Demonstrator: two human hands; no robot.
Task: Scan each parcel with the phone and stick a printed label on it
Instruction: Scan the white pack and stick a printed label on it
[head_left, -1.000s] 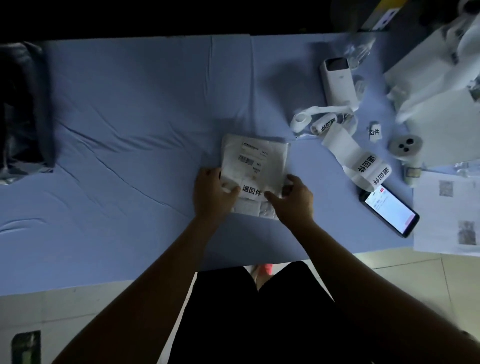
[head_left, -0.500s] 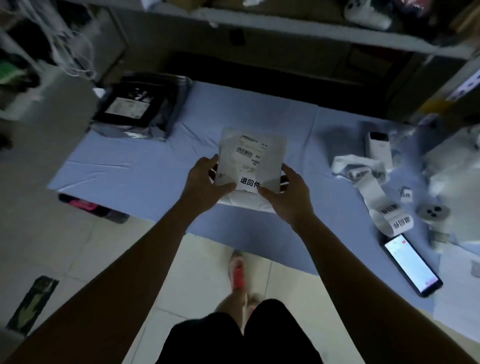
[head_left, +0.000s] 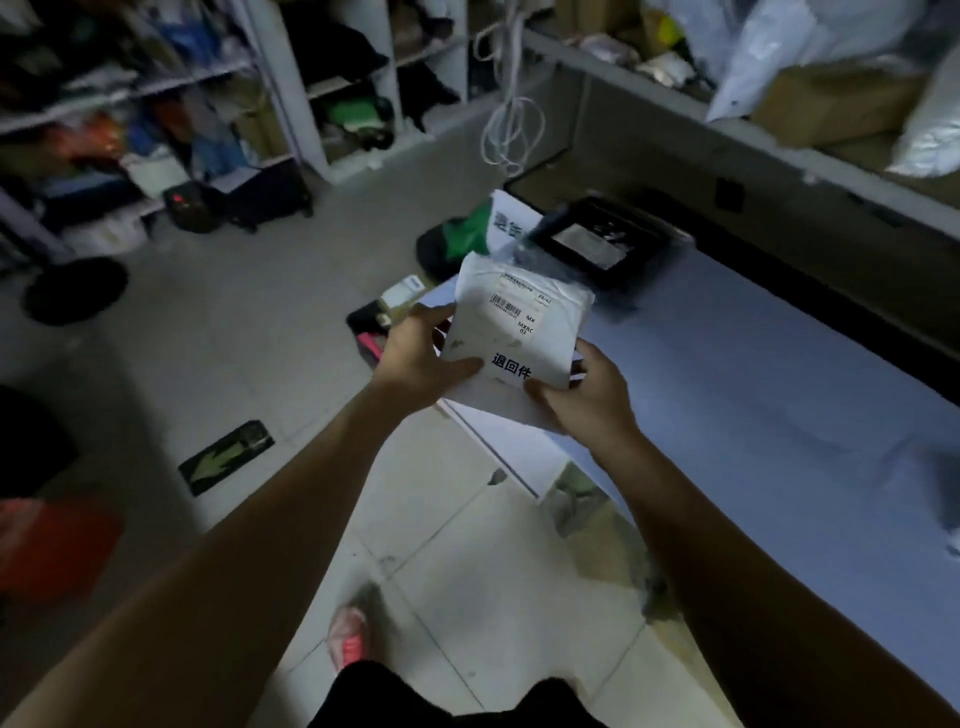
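— Head view, dim stockroom: what are your hands on?

— Both hold the white parcel (head_left: 519, 332), lifted clear of the blue-covered table (head_left: 753, 395), over its end nearest the shelves (head_left: 291, 104).

— Your left hand (head_left: 415, 358)?

— It grips the parcel's left edge. Your thumb (head_left: 460, 366) lies flat across the front, and the other fingers curl round behind, out of sight.

— And your right hand (head_left: 592, 395)?

— It pinches the lower right corner, thumb pressed on the front near the bottom edge and fingers tucked under the back. You cannot tell how far those hidden fingers are spread.

— What shows on the parcel's face?

— A barcode sticker (head_left: 519, 306) near the top. The printed label (head_left: 511, 371) with bold black characters sits low on the front, between your two thumbs.

— Anything else in frame?

— A black parcel (head_left: 602, 241) lies on the table's far corner, just beyond the white one. A pink shoe (head_left: 345, 642) shows on the tiled floor below your arms.
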